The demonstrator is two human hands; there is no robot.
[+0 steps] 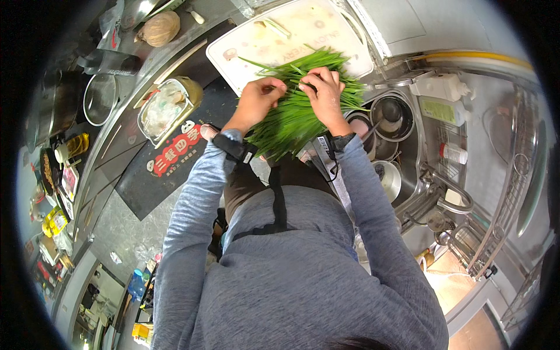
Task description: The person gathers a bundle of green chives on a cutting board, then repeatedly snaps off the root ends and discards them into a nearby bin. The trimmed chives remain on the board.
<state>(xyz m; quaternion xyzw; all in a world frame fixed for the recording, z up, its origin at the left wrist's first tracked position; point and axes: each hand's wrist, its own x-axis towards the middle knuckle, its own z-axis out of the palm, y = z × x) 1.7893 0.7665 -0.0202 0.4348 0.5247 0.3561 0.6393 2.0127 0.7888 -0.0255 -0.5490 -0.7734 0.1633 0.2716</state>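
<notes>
A large bunch of long green leaves, like garlic chives (297,118), lies across the near edge of a white plastic cutting board (245,48). My left hand (261,99) is over the left side of the bunch, thumb and forefinger pinched together; whether a thin leaf is between them cannot be told. Over the bunch's right part, my right hand (323,94) has bent fingers touching the leaves, and its grip is partly hidden. A few short pale green stalk pieces (277,28) lie apart at the far side of the board.
At right, a steel sink (409,175) holds pots and a ladle, with a curved faucet (455,197) beside it. A lined waste bin (166,109) stands left of the board, near a dark printed mat (140,192). A pumpkin-like squash (162,28) sits on the counter at upper left.
</notes>
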